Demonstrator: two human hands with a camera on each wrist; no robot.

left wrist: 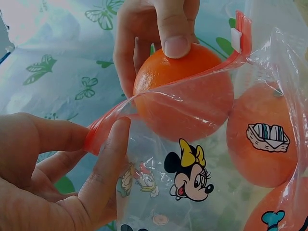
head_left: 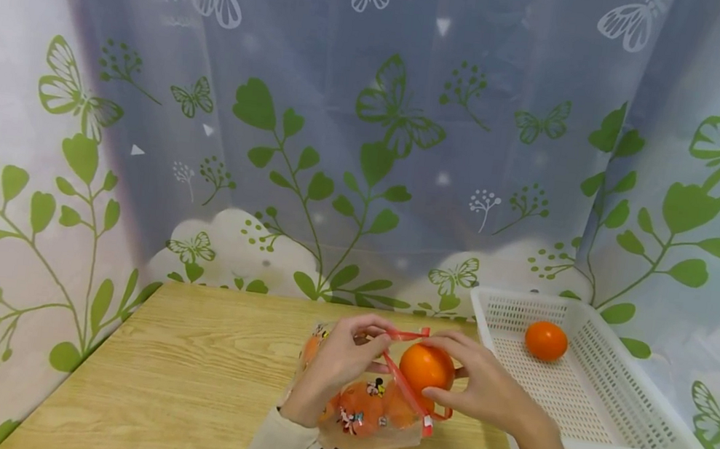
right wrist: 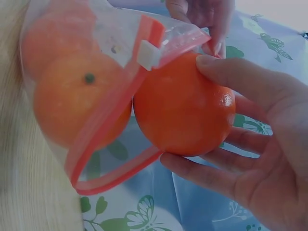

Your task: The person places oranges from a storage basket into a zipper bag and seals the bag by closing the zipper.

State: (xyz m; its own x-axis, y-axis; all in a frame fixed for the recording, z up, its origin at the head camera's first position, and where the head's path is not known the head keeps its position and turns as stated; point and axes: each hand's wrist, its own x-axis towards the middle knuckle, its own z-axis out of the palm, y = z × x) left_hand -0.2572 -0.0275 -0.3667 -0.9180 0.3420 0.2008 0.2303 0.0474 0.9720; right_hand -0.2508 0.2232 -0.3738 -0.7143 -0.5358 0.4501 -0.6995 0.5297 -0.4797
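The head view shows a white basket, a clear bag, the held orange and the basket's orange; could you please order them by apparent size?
1. White basket
2. Clear bag
3. Held orange
4. Basket's orange
Nearness to the camera may exaggerate the gap between the oranges.

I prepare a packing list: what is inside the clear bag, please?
Several orange fruits show through the clear bag; the right hand holds another fruit at its opening. Cartoon prints, the left hand and overlapping fruits hide parts, so the count is unclear.
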